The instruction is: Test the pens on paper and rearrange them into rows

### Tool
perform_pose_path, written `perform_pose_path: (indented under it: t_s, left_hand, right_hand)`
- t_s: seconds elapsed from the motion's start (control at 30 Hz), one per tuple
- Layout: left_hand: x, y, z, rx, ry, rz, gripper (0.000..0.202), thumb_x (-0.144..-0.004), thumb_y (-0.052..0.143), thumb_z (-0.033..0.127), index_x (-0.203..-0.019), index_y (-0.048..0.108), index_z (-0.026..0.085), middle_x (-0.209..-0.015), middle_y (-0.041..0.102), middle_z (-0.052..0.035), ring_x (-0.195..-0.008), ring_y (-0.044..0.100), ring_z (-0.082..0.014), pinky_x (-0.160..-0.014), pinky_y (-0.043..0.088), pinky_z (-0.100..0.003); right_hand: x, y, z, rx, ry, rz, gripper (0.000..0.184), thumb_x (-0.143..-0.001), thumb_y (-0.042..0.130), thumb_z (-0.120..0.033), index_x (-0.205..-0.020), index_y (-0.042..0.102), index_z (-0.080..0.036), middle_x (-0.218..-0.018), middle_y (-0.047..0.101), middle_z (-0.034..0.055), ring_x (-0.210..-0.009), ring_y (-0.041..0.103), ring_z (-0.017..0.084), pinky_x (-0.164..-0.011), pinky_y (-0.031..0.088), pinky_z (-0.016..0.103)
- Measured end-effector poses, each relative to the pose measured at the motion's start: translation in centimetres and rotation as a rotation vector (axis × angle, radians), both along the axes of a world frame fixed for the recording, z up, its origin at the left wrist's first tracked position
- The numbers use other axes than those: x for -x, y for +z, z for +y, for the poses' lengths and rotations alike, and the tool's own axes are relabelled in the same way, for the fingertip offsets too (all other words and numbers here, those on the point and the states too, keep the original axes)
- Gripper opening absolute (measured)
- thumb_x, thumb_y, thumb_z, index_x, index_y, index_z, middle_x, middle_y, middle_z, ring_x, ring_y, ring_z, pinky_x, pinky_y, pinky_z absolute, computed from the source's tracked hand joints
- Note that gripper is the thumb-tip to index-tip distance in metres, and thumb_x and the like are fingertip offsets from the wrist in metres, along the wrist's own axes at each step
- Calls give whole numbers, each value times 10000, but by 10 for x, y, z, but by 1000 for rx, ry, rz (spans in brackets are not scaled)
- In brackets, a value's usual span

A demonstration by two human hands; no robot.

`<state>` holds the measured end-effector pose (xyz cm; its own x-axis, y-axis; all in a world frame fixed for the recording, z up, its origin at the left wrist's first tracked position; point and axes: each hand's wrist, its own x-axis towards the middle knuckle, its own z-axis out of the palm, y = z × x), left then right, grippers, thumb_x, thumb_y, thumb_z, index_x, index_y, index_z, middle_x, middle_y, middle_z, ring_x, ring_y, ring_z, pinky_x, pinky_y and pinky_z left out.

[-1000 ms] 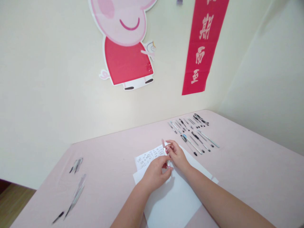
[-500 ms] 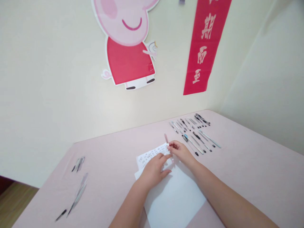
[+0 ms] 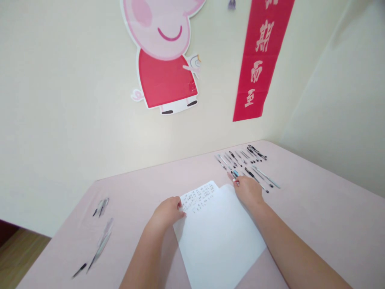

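Left hand [image 3: 169, 210]: half-open at the white handwritten paper sheet's [image 3: 219, 241] left edge
Right hand [image 3: 248, 190]: gripping a slim pink pen [image 3: 230, 176] beside slender black-and-white pens [image 3: 249, 172]

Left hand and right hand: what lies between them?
In the head view, white paper, partly handwritten, lies between the left hand and the right hand.

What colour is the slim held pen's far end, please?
The pen's far end is pale pink, seen in the head view.
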<state>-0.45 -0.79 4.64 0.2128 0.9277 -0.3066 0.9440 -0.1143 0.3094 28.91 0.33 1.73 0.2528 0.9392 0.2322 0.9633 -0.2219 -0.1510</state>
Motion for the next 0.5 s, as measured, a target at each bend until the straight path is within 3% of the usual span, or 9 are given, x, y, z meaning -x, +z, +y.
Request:
perform_pose_path:
  t_s: [0.13, 0.23, 0.33, 0.5]
  left_hand:
    - [-1, -1, 1, -15, 6, 15, 190, -630, 625, 278, -793, 581, 192, -854, 605, -39, -820, 567, -196, -682, 396, -268]
    - [0, -4, 3, -138, 43, 30, 249, -647, 631, 299, -861, 586, 180, -959, 565, -77, -949, 538, -227, -797, 395, -294]
    - [2, -10, 6, -217, 157, 13, 442, -668, 629, 324, -1073, 522, 182, -1086, 500, -105, -1026, 515, -238, -854, 389, -307]
    - [1, -14, 6, -85, 271, -61, 781, -663, 641, 324, -1335, 260, 207, -1235, 389, -141, -997, 559, -224, -864, 407, -315]
  right_hand:
    - [2, 2, -2, 19, 3, -43, 234, -837, 466, -267, -816, 659, -138, -838, 661, 127, -787, 612, 210, -649, 398, 275]
    - [0, 0, -1, 17, 11, -63, 221, -828, 475, -257, -818, 661, -138, -849, 662, 124, -808, 611, 216, -640, 401, 275]
    - [-2, -3, 0, 19, 15, -70, 224, -828, 472, -253, -828, 662, -133, -851, 662, 126, -815, 610, 220, -632, 401, 275]
    - [-2, -4, 0, 41, 4, -65, 220, -824, 469, -242, -818, 661, -135, -856, 663, 123, -813, 611, 221, -628, 400, 272]
